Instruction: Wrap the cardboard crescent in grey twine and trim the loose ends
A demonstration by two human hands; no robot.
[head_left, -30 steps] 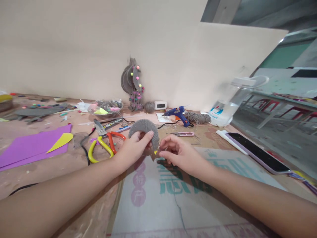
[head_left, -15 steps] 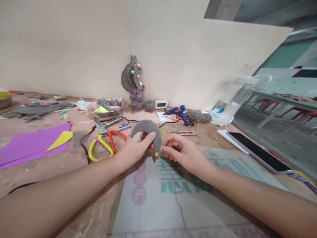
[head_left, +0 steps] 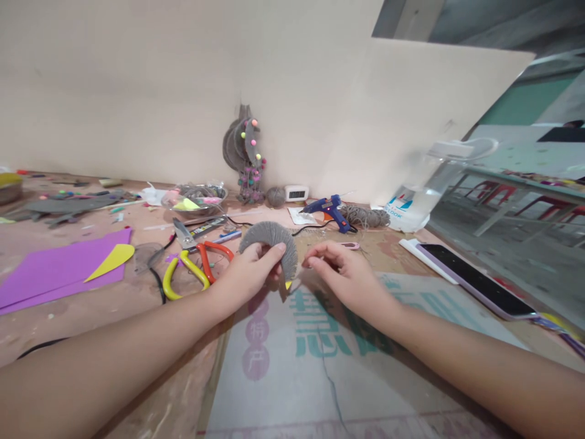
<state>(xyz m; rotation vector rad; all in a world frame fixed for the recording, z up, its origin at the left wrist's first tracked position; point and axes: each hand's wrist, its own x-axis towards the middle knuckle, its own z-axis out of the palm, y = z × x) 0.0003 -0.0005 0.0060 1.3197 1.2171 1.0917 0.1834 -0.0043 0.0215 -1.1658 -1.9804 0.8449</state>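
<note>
My left hand grips a grey yarn-wrapped crescent piece just above the table, thumb on its inner edge. A bit of yellow shows at the crescent's lower tip. My right hand hovers just right of the crescent with fingertips pinched together, seemingly on a thin grey strand; the strand itself is too fine to make out. Under both hands lies a white sheet printed with teal and pink characters.
Yellow and orange scissors lie left of my left hand, near a purple foam sheet with a yellow cutout. A blue glue gun, a yarn bundle, small pink snips, a phone and a water bottle lie behind and right.
My right hand has drawn a little up and to the right, away from the crescent's lower tip. The left hand holds the crescent nearly still.
</note>
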